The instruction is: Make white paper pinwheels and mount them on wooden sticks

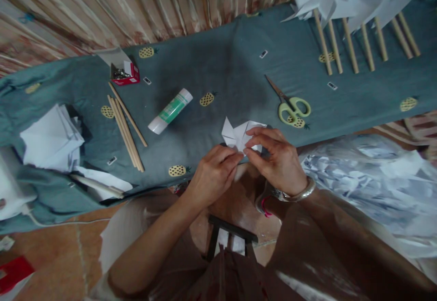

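A piece of white paper, cut and folded into pointed flaps like a small pinwheel, is held at the near edge of the cloth-covered table. My left hand pinches its lower left edge. With thumb and forefinger, my right hand grips its right side. Parts of the paper are hidden behind my fingers. To the right of the paper lie scissors with light green handles, blades pointing away to the left. A white and green glue stick lies to the left of the paper.
Several thin wooden sticks and a stack of white paper are at left. Behind them stands an opened red box of small metal pieces. Finished pinwheels lie at the back right. A clear bag of paper scraps hangs below right.
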The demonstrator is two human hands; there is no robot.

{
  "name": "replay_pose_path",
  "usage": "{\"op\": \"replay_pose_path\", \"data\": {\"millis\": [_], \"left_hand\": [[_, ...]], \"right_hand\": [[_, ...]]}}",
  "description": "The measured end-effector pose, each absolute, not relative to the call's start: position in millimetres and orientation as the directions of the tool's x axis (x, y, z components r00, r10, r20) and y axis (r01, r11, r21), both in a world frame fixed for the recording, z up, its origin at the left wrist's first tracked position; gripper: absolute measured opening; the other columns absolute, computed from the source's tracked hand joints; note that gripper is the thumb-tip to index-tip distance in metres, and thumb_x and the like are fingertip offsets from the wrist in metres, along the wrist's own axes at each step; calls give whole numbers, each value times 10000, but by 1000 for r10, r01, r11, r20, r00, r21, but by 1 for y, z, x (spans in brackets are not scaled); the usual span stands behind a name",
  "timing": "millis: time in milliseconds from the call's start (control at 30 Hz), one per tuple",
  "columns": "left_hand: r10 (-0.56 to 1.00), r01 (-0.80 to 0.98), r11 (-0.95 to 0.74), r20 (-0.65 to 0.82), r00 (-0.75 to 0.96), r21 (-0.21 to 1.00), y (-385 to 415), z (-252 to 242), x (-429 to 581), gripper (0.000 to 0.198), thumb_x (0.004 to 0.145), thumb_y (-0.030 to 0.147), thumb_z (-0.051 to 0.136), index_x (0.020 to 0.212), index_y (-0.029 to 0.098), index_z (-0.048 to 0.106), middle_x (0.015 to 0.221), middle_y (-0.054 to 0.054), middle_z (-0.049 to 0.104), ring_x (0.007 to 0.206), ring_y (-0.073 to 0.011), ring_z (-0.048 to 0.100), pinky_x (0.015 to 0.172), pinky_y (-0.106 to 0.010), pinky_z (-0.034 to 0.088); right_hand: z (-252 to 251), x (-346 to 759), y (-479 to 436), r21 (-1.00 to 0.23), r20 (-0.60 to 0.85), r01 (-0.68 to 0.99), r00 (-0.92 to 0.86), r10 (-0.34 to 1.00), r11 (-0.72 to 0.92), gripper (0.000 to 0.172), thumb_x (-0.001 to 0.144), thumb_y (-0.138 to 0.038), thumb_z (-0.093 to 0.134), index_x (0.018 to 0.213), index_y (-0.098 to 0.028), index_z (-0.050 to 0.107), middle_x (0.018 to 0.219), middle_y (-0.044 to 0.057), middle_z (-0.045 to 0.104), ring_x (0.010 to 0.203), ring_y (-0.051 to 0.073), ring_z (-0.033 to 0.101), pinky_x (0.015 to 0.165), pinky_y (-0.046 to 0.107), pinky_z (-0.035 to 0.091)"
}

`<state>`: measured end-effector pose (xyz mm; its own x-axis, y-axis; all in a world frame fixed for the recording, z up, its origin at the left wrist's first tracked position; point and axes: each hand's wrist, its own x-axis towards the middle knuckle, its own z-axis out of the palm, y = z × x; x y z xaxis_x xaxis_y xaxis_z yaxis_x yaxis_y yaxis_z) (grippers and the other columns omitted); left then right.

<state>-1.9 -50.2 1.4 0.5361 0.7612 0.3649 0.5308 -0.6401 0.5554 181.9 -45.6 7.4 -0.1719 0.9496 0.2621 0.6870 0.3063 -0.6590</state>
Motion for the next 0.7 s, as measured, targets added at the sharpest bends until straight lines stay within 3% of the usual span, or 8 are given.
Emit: {"op": "replay_pose_path", "data": {"millis": [133, 367, 700], "left_hand": [[759, 529, -643, 367, 538, 554, -50, 2, -2, 171, 896, 99, 532, 1017, 116, 651, 921, -78, 678, 855, -168, 633, 741, -315, 581], [767, 538, -632, 355, 534, 557, -50, 3, -1, 181, 892, 100, 533, 1026, 131, 652, 922, -69, 677, 848, -163, 633, 738, -308, 575], [768, 535, -630, 351, 536, 563, -50, 3, -2, 172, 882, 89, 542, 1026, 116, 632, 921, -71, 667, 851, -169, 624, 754, -308, 571]], "right_hand": [[10, 183, -47, -636, 270, 697, -200, 942, 331, 106, 846, -174, 576, 874, -200, 675, 1075, 80, 703, 1021, 243, 632, 930, 430, 502], [9, 186, -50, -560, 311, 715, -287, 906, 419, 270, 859, -133, 492, 1012, -237, 689, 1280, 73, 601, 1121, 267, 556, 969, 479, 484], [1, 180, -53, -405, 396, 762, -352, 848, 505, 236, 899, -157, 480, 1038, -180, 668, 1344, 136, 545, 1229, 304, 480, 996, 519, 447]]}}
